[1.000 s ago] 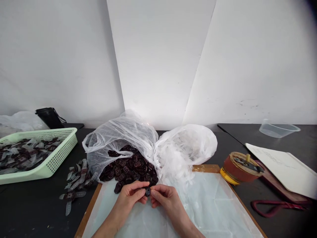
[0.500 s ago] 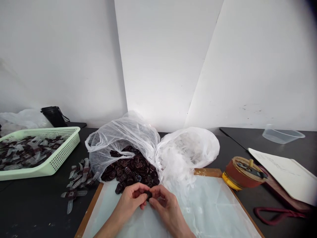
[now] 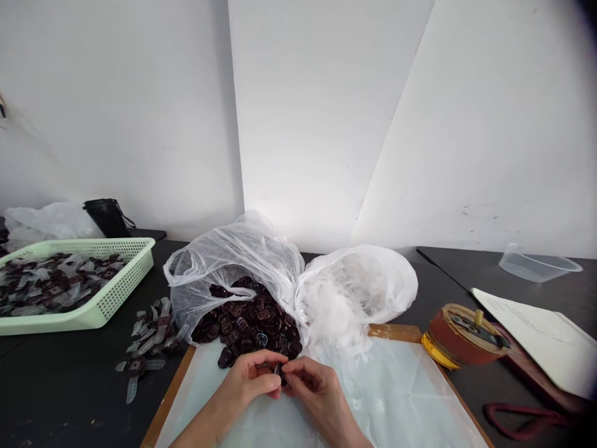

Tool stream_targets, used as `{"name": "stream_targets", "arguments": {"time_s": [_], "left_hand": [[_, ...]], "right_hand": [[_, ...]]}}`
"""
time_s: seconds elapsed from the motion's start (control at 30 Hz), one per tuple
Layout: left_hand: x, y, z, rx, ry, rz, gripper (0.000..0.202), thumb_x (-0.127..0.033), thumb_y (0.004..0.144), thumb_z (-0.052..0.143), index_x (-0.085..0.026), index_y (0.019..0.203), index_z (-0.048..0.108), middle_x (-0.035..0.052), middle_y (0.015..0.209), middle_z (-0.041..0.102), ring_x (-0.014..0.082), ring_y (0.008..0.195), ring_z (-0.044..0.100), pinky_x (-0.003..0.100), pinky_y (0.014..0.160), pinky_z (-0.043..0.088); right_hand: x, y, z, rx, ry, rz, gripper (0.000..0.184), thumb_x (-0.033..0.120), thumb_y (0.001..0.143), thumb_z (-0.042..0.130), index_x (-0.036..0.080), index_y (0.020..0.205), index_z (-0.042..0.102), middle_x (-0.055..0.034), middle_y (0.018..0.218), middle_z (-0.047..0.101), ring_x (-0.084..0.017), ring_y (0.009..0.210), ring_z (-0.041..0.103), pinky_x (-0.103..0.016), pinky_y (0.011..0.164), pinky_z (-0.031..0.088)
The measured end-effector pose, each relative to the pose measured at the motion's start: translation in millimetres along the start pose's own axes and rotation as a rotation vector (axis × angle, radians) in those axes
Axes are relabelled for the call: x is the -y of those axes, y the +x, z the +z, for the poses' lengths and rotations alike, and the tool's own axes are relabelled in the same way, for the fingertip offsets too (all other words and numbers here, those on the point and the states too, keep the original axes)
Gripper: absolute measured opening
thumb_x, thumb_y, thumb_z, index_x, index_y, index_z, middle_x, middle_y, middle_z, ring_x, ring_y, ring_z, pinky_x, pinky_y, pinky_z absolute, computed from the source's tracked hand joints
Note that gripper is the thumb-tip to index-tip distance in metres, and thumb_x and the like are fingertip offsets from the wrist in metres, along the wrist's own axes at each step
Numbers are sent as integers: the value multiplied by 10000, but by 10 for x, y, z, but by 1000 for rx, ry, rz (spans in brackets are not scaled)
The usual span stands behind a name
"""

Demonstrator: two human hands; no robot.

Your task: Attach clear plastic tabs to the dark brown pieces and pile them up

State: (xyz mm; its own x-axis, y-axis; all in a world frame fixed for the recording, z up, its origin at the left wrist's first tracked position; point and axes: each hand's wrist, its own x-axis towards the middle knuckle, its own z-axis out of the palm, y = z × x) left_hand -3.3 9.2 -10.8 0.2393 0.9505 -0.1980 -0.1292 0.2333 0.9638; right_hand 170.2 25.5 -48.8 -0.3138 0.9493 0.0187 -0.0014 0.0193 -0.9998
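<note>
My left hand (image 3: 247, 379) and my right hand (image 3: 317, 392) meet low over a pale sheet (image 3: 396, 398) on a wooden board, pinching a small dark plastic buckle (image 3: 280, 372) between their fingertips. My fingers hide most of it. Just beyond my left hand, a loose buckle (image 3: 226, 357) lies at the sheet's edge. A heap of dark maroon slotted buckles (image 3: 247, 323) spills from a clear plastic bag (image 3: 233, 255), close to both hands. A second bag (image 3: 357, 298), stuffed with whitish material, stands to the right.
A pale green perforated basket (image 3: 125, 286) holds dark buckles on clear straps, with more strapped pieces (image 3: 149, 333) on the black table (image 3: 65, 386) beside it. At right are a round spool (image 3: 461, 336), white paper (image 3: 532, 330), a clear tub (image 3: 536, 267) and a red cord (image 3: 522, 423).
My hands stay together, shifting their grip on the small buckle. The whole scene drifts slightly right and down in view as my head moves.
</note>
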Motion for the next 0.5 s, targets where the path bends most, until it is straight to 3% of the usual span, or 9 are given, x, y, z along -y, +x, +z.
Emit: {"name": "stream_targets", "arguments": {"time_s": [0.13,0.33,0.5], "left_hand": [[30,10,-4,26,-37,9,346,-262,713,768,-157,1042,744,-1,609,667,164,624,601,283,665,458],[49,29,39,-14,25,96,373,-418,720,778,-177,1003,760,36,775,659,150,644,514,241,575,419],[57,26,65,-24,12,81,357,-446,749,748,-187,994,762,33,797,673,126,601,478,238,576,394]], "right_hand": [[40,-4,-10,-8,74,-4,324,511,773,720,188,786,693,-23,659,666,-165,593,626,-282,593,511],[223,-50,-18,-69,-219,-200,149,308,862,646,203,768,695,-52,855,620,-184,778,612,-256,617,479],[262,-88,38,-102,-253,-265,106,220,871,600,205,774,641,-48,882,561,-175,771,585,-268,650,481]]}}
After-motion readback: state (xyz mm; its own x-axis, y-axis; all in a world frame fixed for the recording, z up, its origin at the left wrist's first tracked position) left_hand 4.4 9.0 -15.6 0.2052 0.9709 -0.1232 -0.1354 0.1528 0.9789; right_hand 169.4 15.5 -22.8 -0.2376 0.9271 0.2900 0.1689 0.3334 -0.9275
